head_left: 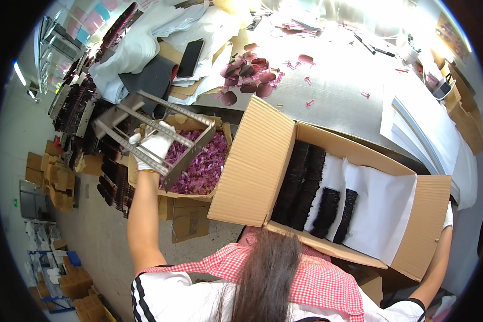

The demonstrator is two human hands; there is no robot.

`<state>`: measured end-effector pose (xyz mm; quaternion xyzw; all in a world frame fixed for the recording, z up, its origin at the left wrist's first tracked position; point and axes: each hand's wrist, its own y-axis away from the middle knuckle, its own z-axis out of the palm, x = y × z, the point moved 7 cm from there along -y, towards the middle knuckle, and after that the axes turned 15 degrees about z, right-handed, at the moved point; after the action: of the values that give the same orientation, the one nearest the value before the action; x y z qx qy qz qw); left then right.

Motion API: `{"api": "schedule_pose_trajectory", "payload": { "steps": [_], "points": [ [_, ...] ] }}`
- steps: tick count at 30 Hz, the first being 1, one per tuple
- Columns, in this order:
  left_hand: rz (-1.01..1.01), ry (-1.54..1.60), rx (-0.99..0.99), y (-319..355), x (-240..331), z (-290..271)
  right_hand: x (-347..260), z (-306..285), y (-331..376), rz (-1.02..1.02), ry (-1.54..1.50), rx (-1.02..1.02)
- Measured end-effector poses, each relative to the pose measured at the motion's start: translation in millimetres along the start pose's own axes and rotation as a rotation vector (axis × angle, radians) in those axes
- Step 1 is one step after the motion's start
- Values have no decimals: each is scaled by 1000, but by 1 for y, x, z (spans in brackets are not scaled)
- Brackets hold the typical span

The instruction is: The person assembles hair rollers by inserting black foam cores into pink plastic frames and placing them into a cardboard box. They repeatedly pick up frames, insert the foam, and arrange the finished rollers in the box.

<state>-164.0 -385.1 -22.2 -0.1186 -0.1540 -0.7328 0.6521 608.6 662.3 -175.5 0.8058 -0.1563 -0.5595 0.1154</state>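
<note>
My left hand point(156, 145), in a white glove, is closed around a bar of a grey metal rack point(190, 155) with slotted rails. The rack is tilted over a cardboard carton of purple-pink plastic pieces point(205, 174). At the right, my gloved right hand point(448, 216) is beside the outer flap of an open cardboard box point(252, 166); its fingers are hidden. Inside that box stand rows of dark, closely packed pieces point(299, 185), too dark to name. White paper sheets point(378, 206) lie between and beside the rows.
On the metal table point(343, 80) lie a heap of dark pink oval pieces point(247, 75), small pink clips point(309, 103) and a phone point(190, 58) on papers. Racks of dark pieces point(115, 180) stand at the left. White sheets point(429, 145) lie at the right.
</note>
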Motion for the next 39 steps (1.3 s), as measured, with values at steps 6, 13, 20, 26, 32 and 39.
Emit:
{"api": "schedule_pose_trajectory", "payload": {
  "steps": [6,13,20,26,32,39],
  "points": [
    [118,-608,-464,21,39,96,-170,97,165,-454,514,-63],
    [362,-1346,-1184,64,-55,234,-307,295,633,-1435,465,-637],
    [-13,-1027,-1481,96,-152,311,-353,326,842,-2108,374,-745],
    [552,-884,-1121,52,-124,338,-429,300,845,-2000,335,-502],
    [336,-1096,-1109,54,-151,276,-497,278,867,-2183,218,288],
    [80,-1812,-1802,111,-243,160,-586,305,949,-1965,199,647]
  ]
}}
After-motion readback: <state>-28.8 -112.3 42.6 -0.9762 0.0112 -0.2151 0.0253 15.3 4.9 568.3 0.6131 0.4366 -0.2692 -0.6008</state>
